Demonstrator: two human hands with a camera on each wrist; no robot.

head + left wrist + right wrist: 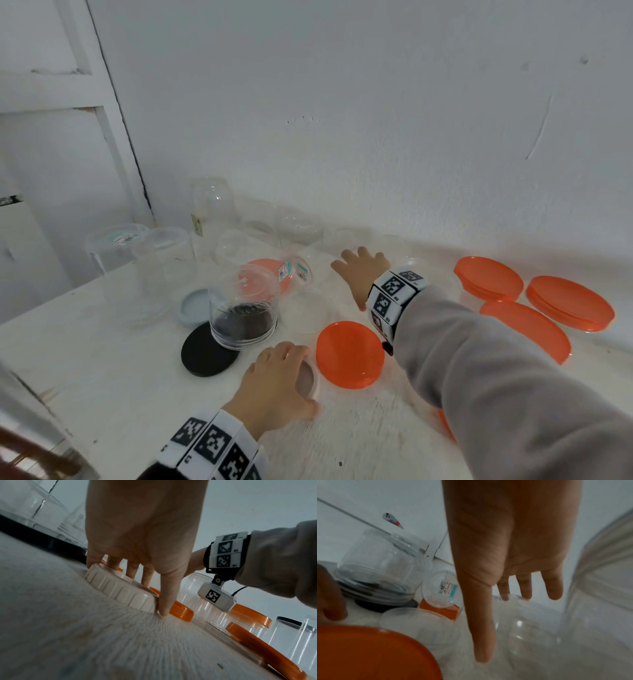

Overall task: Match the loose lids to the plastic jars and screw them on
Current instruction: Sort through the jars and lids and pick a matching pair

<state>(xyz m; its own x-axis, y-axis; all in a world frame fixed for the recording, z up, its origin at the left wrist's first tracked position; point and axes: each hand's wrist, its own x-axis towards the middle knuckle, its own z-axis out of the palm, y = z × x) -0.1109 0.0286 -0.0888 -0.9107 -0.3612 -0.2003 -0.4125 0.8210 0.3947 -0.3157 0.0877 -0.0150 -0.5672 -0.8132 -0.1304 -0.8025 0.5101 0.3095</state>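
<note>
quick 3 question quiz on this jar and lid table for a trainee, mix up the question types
1. True or false: the left hand grips a white ribbed lid that lies on the table.
2. Multiple choice: the upright clear jar in front of the grey lid stands partly on a) an orange lid b) a black lid c) a white lid.
3. Fill in: the right hand reaches with fingers spread toward the clear ____ at the back of the table.

Key: 1 true; 2 b; 3 jars.
</note>
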